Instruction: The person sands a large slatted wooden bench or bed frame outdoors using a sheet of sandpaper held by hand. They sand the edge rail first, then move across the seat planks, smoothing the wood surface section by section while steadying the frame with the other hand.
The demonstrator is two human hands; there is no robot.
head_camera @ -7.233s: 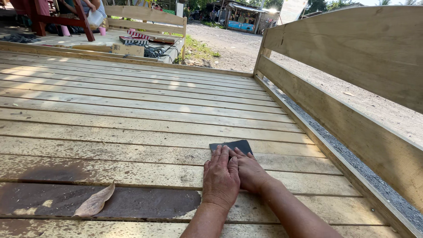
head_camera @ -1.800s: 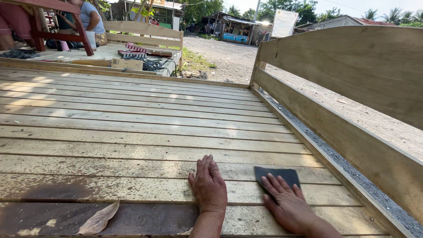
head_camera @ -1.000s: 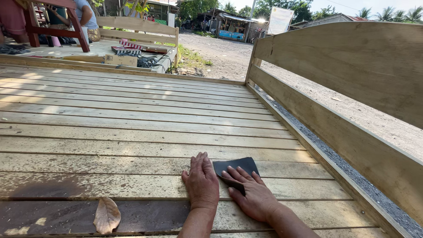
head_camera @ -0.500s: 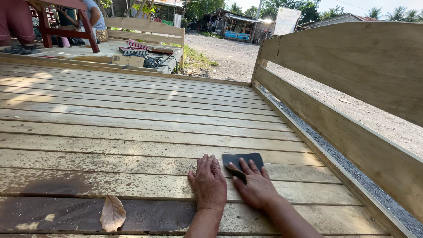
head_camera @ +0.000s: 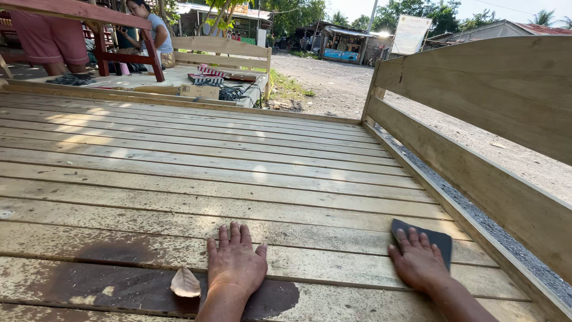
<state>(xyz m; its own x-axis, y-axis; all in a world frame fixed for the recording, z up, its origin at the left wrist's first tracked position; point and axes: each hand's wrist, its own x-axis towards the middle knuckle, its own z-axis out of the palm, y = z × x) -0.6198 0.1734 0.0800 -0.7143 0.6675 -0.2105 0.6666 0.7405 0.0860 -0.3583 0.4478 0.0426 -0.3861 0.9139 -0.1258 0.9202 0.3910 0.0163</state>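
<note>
My right hand (head_camera: 420,262) presses flat, fingers spread, on the dark grey sandpaper sheet (head_camera: 434,240) near the rail; my left hand (head_camera: 236,262) lies open, empty, bracing me on the pale wooden plank deck (head_camera: 238,179).

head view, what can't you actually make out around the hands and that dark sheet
- Dark sanding sheet: its near part lies hidden under the right hand; grit side cannot be told.
- Plank under the left hand: covered by the palm.
- Both forearms: cut off by the bottom edge.
- Dry leaf: its underside is hidden.
- Items on the far platform: too small to identify.
</note>
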